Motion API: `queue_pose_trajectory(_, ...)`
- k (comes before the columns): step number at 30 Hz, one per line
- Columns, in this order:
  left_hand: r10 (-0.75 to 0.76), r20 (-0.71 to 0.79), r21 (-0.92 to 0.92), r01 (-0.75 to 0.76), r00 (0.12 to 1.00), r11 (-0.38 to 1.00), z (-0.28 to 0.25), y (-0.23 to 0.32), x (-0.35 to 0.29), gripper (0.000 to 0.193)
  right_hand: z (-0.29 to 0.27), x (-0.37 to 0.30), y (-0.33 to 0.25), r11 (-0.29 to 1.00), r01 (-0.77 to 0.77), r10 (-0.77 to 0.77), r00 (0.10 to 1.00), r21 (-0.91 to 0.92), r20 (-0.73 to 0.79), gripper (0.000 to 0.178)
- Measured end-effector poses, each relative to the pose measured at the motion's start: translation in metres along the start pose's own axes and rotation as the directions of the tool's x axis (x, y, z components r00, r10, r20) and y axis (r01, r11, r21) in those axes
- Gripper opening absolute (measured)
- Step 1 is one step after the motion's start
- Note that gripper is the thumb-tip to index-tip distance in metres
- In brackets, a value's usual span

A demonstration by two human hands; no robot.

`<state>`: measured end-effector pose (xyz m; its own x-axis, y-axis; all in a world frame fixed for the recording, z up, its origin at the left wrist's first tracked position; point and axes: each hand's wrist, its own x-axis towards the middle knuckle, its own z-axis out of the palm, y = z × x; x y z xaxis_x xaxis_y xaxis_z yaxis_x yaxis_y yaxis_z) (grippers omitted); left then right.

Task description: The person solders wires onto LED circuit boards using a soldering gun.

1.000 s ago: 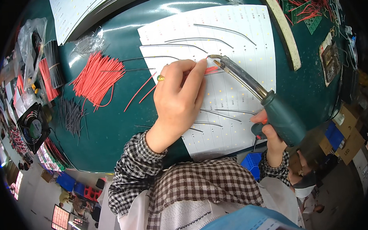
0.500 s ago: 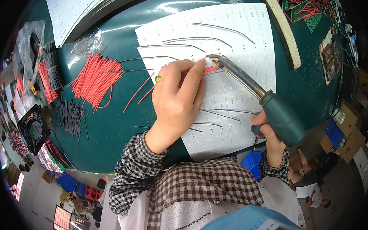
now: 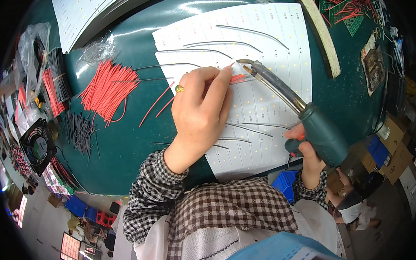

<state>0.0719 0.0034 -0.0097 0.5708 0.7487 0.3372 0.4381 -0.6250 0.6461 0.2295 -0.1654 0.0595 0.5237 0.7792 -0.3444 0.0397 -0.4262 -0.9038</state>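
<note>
Pinching a thin red insulated wire (image 3: pixel 237 77) between fingertips, my left hand (image 3: pixel 201 107) presses down on the white panel dotted with small yellow pads (image 3: pixel 265 48); a gold ring sits on one finger; my right hand (image 3: pixel 306 149) is clenched round the dark green handle of a soldering iron (image 3: pixel 305 116), whose metal tip lies just beside the wire's end, ahead of the left fingertips; grey wires curve across the panel beyond and beneath both hands; a loose heap of red wires (image 3: pixel 106 88) lies to the left of my left hand on the green table (image 3: pixel 125 147).
</note>
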Motion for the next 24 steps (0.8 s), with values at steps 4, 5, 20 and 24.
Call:
queue_pose_trajectory(4,-0.023,0.024,-0.02,0.024,0.999,1.0,-0.003,0.002,0.002,0.033,-0.008,0.001,0.006,0.998,0.004,-0.004,1.0,0.055,0.008,0.058)
queue_pose_trajectory(5,-0.018,-0.009,-0.008,0.018,1.0,1.0,-0.006,0.003,0.004,0.035,-0.01,0.001,0.005,0.999,0.007,-0.008,1.0,0.053,0.004,0.058)
queue_pose_trajectory(20,-0.073,0.146,0.024,0.071,0.987,0.997,0.016,0.019,0.009,0.057,-0.047,0.013,0.012,0.98,0.141,-0.133,0.989,0.143,-0.062,0.068)
queue_pose_trajectory(24,0.046,0.009,-0.03,-0.046,0.999,0.998,0.02,0.01,0.005,0.053,-0.051,0.021,0.009,0.983,0.104,-0.105,0.994,0.15,-0.001,0.07)
